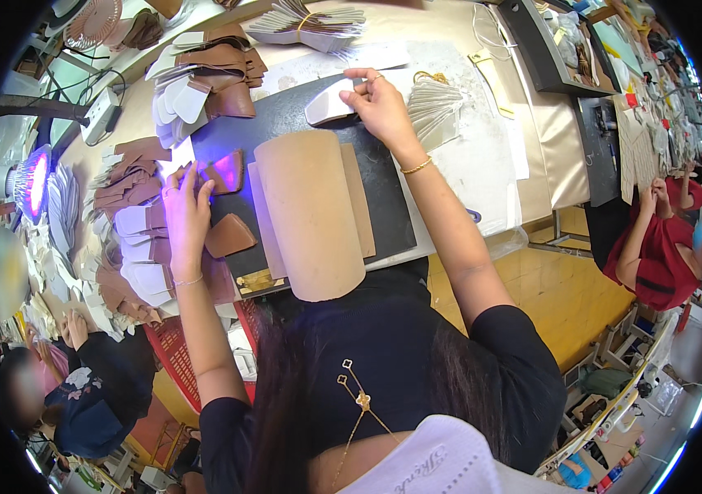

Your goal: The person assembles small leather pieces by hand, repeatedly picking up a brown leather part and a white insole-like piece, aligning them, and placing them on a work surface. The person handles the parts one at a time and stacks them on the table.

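My right hand (381, 111) pinches the edge of a white, rounded panel piece (329, 103), holding it at the far side of a dark work board (392, 198). At the board's left edge, the stretched fingers of my left hand (186, 210) lie beside a brown leather piece (226, 171) lit purple. Whether the fingertips touch that piece is unclear. Closer to me lies another brown piece (230, 236). Between my arms a large tan rounded block (310, 214) stands over flat tan sheets (357, 202).
Stacks of brown and white pieces (203, 78) stand far left, with more brown strips (126, 185) below. A lit purple lamp (36, 183) is at left. Bundled grey pieces (306, 25) and a pale fanned bundle (435, 111) lie beyond. A red basket (182, 358) sits below; co-workers sit at both sides.
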`<state>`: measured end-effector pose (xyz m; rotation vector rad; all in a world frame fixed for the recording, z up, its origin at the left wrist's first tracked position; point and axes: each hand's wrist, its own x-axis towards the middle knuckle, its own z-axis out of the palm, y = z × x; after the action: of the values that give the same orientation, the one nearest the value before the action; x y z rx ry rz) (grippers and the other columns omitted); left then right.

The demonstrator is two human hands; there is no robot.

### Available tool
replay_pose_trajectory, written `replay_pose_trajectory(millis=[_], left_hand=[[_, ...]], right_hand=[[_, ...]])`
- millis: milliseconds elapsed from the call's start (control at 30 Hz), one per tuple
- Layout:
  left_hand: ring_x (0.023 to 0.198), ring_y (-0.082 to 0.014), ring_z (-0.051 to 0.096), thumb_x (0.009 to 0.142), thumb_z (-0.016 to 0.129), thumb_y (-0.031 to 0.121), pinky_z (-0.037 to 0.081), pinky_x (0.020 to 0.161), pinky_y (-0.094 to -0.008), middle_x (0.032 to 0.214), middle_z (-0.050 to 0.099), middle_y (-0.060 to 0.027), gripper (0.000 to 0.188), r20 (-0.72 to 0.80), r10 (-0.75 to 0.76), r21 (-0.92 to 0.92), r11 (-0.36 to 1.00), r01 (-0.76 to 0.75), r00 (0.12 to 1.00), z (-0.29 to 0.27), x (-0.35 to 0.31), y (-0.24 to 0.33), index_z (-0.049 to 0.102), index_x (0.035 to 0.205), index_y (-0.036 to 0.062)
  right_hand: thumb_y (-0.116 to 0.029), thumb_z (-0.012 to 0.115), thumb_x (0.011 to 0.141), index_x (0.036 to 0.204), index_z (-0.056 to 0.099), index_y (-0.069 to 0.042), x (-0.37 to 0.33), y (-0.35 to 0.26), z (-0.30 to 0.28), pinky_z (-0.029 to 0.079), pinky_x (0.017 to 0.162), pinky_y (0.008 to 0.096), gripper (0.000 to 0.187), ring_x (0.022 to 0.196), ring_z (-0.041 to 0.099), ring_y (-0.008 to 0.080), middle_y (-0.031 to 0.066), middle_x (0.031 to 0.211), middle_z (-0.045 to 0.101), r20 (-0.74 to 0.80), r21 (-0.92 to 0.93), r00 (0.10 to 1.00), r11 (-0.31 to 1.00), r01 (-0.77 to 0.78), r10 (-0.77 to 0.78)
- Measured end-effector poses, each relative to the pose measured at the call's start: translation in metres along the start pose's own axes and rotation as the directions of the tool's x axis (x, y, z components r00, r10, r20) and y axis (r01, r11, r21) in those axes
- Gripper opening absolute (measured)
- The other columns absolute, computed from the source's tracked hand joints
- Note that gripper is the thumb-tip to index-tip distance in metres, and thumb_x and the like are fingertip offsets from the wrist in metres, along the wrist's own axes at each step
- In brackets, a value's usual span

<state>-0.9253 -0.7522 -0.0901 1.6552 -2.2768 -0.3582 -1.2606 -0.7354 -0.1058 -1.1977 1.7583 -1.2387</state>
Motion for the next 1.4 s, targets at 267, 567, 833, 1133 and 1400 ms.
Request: replay_pose_trajectory(millis=[267,567,833,1133,1400], left_hand=[[0.098,-0.0337,0.057,0.083,0.066,0.016,0.045,0.086,-0.0402,0.104,0.059,-0.0182,0.030,0.023,0.086,0.034,0.996,-0.087,0.996,-0.002,0.002,0.002,0.064,0.109,0.0012],[0.081,-0.0328,0.058,0.081,0.067,0.012,0.046,0.074,-0.0413,0.086,0.058,-0.0160,0.014,0.045,-0.048,-0.064,0.997,0.051,0.998,0.007,0.007,-0.001,0.060,0.084,-0.0004],[0.075,-0.0321,0.058,0.079,0.066,0.010,0.046,0.069,-0.0415,0.078,0.058,-0.0163,0.012,0.011,0.104,0.080,0.991,-0.104,0.995,0.009,0.005,0.010,0.059,0.081,0.0003],[0.067,-0.0051,0.049,0.075,0.068,0.012,0.039,0.059,-0.0222,0.089,0.067,-0.0044,0.013,0.570,-0.116,-0.437,0.795,0.420,0.813,-0.043,0.008,0.003,0.059,0.080,0.0024],[0.074,-0.0036,0.048,0.080,0.066,0.009,0.036,0.063,-0.0192,0.121,0.060,-0.0095,0.010,0.606,0.046,-0.657,0.593,0.466,0.794,-0.059,0.003,-0.001,0.057,0.080,0.0048]], right_hand=[[-0.013,0.071,0.080,0.115,0.066,-0.017,-0.040,0.005,-0.066,0.039,0.092,0.0372,0.035,0.100,0.052,0.0258,0.0085,0.114,0.057,-0.046,-0.671,0.824,0.629,0.393,-0.564],[-0.009,0.070,0.077,0.120,0.063,-0.026,-0.076,0.057,-0.141,0.034,0.093,0.0365,0.047,0.113,0.046,0.0210,-0.0009,0.133,0.050,0.160,-0.927,0.807,0.196,0.321,-0.568],[-0.014,0.071,0.075,0.119,0.062,-0.023,-0.073,0.065,-0.144,0.033,0.093,0.0360,0.046,0.111,0.051,0.0170,-0.0025,0.131,0.053,0.225,-0.870,0.759,0.224,0.438,-0.611],[-0.010,0.064,0.078,0.114,0.061,-0.016,-0.072,0.061,-0.152,0.034,0.097,0.0357,0.037,0.114,0.052,0.0168,-0.0015,0.124,0.057,0.445,-0.792,0.680,0.100,0.603,-0.583],[-0.010,0.057,0.082,0.091,0.052,-0.014,-0.078,0.038,-0.160,0.038,0.092,0.0361,0.010,0.115,0.053,0.0155,-0.0004,0.108,0.063,0.587,-0.749,0.688,0.035,0.661,-0.428]])
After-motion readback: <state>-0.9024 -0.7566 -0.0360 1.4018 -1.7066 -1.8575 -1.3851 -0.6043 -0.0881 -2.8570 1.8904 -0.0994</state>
